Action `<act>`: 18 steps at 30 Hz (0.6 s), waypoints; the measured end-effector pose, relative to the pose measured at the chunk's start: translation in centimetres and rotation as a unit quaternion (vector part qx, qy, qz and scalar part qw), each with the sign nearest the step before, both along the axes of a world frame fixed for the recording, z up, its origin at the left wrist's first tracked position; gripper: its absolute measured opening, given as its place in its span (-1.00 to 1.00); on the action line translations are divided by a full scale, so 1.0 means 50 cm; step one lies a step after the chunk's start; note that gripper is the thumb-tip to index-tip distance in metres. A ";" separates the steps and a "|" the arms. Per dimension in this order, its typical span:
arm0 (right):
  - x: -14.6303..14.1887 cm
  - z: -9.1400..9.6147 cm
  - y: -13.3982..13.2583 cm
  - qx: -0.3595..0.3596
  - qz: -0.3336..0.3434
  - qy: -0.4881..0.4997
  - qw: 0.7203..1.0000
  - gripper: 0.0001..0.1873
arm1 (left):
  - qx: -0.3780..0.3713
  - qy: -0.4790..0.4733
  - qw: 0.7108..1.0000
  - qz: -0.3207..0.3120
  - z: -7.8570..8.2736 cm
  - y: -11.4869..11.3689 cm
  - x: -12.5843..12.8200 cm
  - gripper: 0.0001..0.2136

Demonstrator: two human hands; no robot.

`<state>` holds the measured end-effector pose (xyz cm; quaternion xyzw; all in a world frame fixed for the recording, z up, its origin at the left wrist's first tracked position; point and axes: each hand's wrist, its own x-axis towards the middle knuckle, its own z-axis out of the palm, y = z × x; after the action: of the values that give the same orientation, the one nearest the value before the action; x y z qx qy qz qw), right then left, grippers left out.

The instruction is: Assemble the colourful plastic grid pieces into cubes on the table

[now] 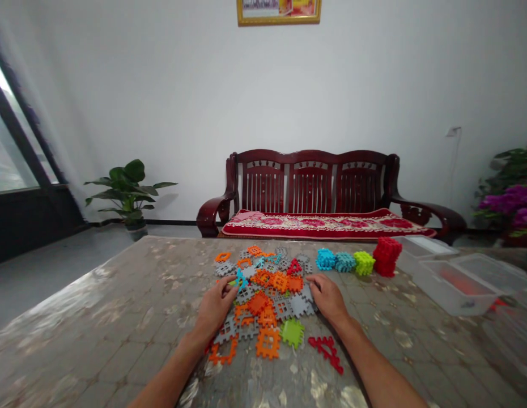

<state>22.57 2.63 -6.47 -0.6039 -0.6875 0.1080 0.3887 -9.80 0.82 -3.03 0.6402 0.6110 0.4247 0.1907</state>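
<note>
A loose pile of interlocking plastic tiles [283,307], in orange, grey, blue, green and red, lies spread between my two hands. At its left edge my left hand [216,304] has thumb and fingers closed around the edge of a green tile [232,282], beside a light blue piece [241,279]. On the opposite side my right hand [328,296] rests with fingers loosely apart, close to the grey tiles [301,305], nothing visible in it. Nearer to me lie a lime-green square [292,332], an orange window tile [268,343] and a red triangular frame [327,352].
Behind my right hand stand sorted stacks: blue [325,259], teal [345,262], lime [364,263] and taller red [387,257]. Clear plastic boxes [459,294] sit at the table's right. Beyond the patterned tabletop [119,317] is a wooden bench [312,190].
</note>
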 end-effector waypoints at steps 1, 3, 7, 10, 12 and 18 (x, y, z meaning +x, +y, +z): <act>0.000 -0.001 -0.001 0.005 -0.013 0.003 1.000 -0.62 | 0.002 -0.004 1.000 -0.003 0.001 -0.001 0.001 -0.54; 0.002 -0.005 -0.001 0.017 -0.039 0.009 0.999 -0.60 | 0.008 -0.014 1.000 -0.009 0.003 -0.002 0.004 -0.53; 0.024 0.002 0.011 0.030 -0.080 0.016 0.996 -0.56 | 0.013 -0.026 1.000 -0.008 0.003 -0.008 0.003 -0.54; 0.063 0.042 0.041 0.023 -0.099 -0.023 0.995 -0.48 | 0.013 -0.023 1.000 0.007 -0.001 -0.012 -0.004 -0.54; 0.094 0.081 0.070 0.008 -0.080 -0.099 0.992 -0.34 | 0.015 -0.024 1.000 0.012 -0.005 -0.013 -0.008 -0.53; 0.158 0.170 0.160 -0.095 0.000 -0.303 0.948 0.07 | 0.013 -0.026 1.000 0.006 -0.009 -0.013 -0.009 -0.52</act>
<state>30.44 10.64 2.04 -0.6423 -0.7593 -0.0151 0.1029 -10.23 0.19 -3.49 0.6275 0.6044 0.4502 0.1955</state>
